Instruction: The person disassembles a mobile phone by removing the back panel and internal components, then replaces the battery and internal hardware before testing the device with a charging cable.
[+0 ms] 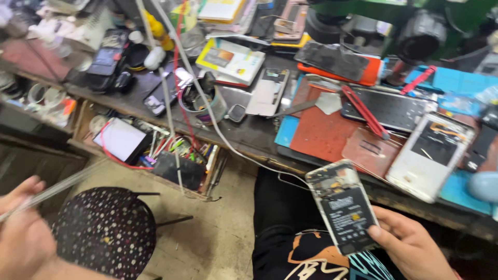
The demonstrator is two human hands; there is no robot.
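Note:
My right hand (412, 246) at the bottom right grips an opened phone (342, 205) with its back cover off, so the black battery and inner parts show. It is held over my lap, just in front of the workbench edge. My left hand (21, 233) at the bottom left is closed around a thin, blurred, clear strip or rod (62, 185) that slants up to the right above a spotted stool (106, 231).
The workbench (249, 132) is crowded: a second opened white phone (430, 155), red tweezers (365, 111), red and blue mats, a keyboard-like black panel (391, 106), phone parts, boxes, cables. An open drawer (155, 155) holds small tools. A green machine (415, 26) stands at the back right.

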